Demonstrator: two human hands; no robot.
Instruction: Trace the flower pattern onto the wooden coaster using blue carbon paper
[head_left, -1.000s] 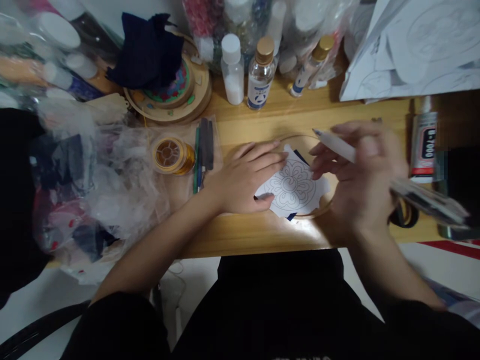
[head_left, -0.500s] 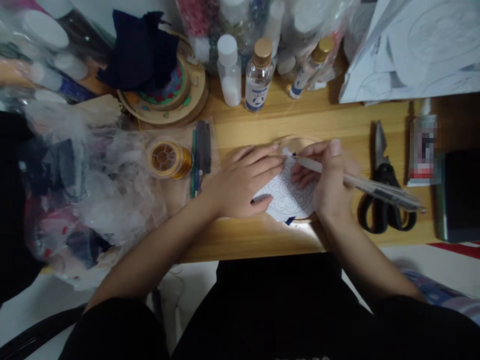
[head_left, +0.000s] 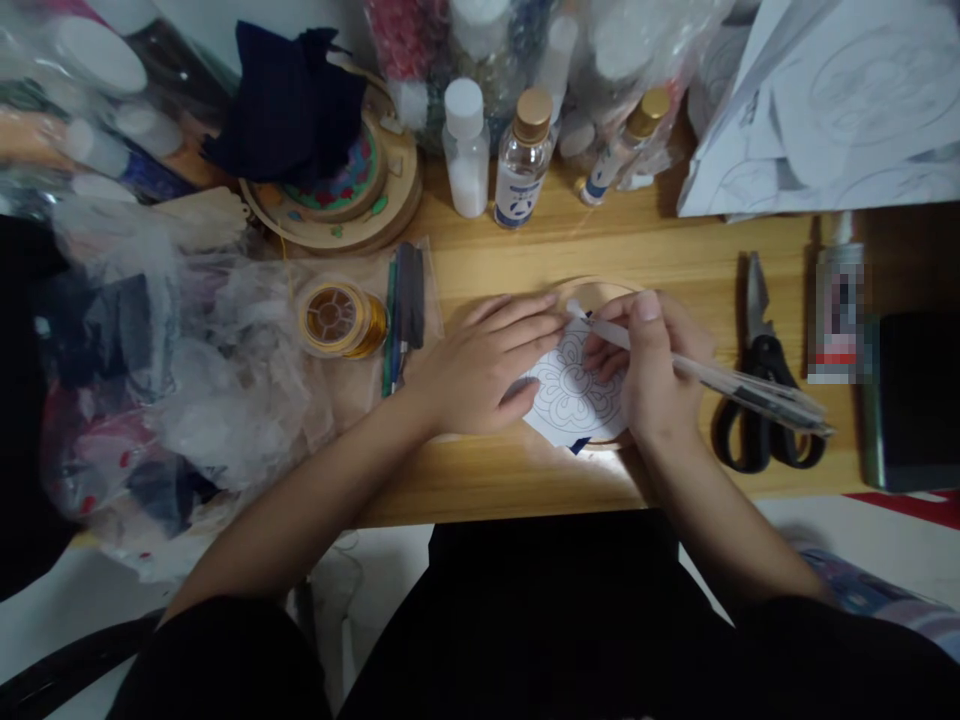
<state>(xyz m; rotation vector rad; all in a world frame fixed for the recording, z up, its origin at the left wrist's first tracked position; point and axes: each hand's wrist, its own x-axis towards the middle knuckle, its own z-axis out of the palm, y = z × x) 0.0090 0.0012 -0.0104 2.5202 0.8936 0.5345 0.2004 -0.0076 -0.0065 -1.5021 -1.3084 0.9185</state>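
Observation:
A white paper (head_left: 576, 395) printed with a flower-like line pattern lies over a round wooden hoop (head_left: 592, 290). A dark blue scrap (head_left: 580, 446) shows at its lower edge. My left hand (head_left: 491, 365) rests flat on the paper's left side, fingers stretched out to the right. In my right hand (head_left: 656, 370) is a slim, clear-barrelled pen (head_left: 720, 378), pinched between thumb and fingers. It slants from upper left to lower right, its front end at the paper's upper edge. Whether the tip touches the paper, I cannot tell. My right fingers cover part of the pattern.
Black-handled scissors (head_left: 763, 380) lie right of my right hand, beside a tube (head_left: 838, 310) and a dark phone-like slab (head_left: 919, 400). A spool of golden thread (head_left: 343, 318) and several pens (head_left: 405, 305) are at left. Small bottles (head_left: 521, 165) stand behind; plastic bags (head_left: 217, 390) crowd the left.
The camera view has shifted slightly. My right thumb and the pen have moved slightly left; my left hand stays flat on the paper.

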